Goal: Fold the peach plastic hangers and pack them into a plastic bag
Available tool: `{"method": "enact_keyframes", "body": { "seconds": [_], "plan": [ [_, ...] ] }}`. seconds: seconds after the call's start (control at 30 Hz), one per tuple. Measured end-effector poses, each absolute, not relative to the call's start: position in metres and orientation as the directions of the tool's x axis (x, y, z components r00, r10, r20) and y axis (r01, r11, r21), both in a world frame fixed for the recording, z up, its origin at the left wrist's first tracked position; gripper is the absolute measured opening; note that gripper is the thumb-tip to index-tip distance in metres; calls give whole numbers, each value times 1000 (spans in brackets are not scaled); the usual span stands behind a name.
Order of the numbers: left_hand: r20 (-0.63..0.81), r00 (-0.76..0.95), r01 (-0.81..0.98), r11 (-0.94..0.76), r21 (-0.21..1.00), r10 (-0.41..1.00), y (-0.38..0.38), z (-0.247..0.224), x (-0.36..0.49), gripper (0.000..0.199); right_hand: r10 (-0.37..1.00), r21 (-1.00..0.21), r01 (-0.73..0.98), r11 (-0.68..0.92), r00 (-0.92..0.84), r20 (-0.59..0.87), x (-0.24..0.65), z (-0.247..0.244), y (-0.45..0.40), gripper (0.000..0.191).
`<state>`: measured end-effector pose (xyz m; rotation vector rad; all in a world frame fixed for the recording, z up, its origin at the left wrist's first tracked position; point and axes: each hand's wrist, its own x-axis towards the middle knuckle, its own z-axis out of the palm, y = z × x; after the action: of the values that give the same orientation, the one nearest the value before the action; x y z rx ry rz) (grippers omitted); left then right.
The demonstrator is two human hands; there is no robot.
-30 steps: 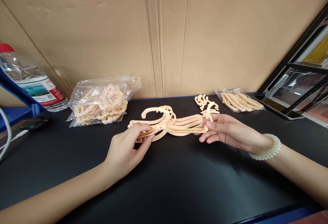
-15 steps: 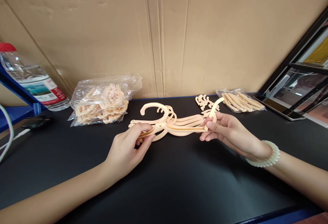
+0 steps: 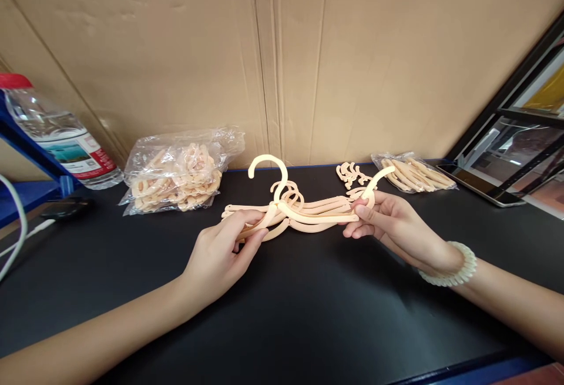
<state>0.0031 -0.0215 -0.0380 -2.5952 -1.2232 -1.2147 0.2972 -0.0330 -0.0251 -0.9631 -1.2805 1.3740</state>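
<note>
A cream plastic hanger (image 3: 317, 216) is held up between my hands, its hook rising above the middle. My left hand (image 3: 224, 253) is closed on its left arm, thumb and fingers pinching it. At the hanger's right end, my right hand (image 3: 388, 223) is closed around a small curved cream piece (image 3: 378, 182), which touches or nearly touches the arm's tip; the exact contact is hidden by the fingers. Behind and under the held hanger, several similar hangers (image 3: 247, 209) lie stacked on the black table (image 3: 282, 314).
A bag of cream parts (image 3: 176, 179) and a water bottle (image 3: 66, 138) stand at the left, near a black device (image 3: 68, 209) with a white cable. Small hooked pieces (image 3: 350, 174), a bag of long pieces (image 3: 414, 173) and a tablet (image 3: 480, 188) lie at the back right.
The held hanger has tilted so that its hook stands higher and more upright. The curved piece in my right hand has turned a little to the right.
</note>
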Motion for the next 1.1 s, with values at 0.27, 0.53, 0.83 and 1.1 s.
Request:
{"method": "enact_keyframes", "body": {
  "seconds": [0.27,0.53,0.83,1.1],
  "plan": [
    [656,378,624,-703,341,654,-19,-40,1,14,976,-984,-148,95,-181,122,296,-30,-33,23],
    [687,345,643,-694,323,640,-18,-33,3,11,938,-937,-92,337,-46,342,312,-12,-28,8],
    [693,362,717,-662,221,623,-20,-20,-7,7,930,-913,270,306,-290,226,373,0,3,21],
    [554,608,613,-780,127,568,-32,-32,0,4,873,-530,717,452,-478,98,383,11,2,34]
  ]
}}
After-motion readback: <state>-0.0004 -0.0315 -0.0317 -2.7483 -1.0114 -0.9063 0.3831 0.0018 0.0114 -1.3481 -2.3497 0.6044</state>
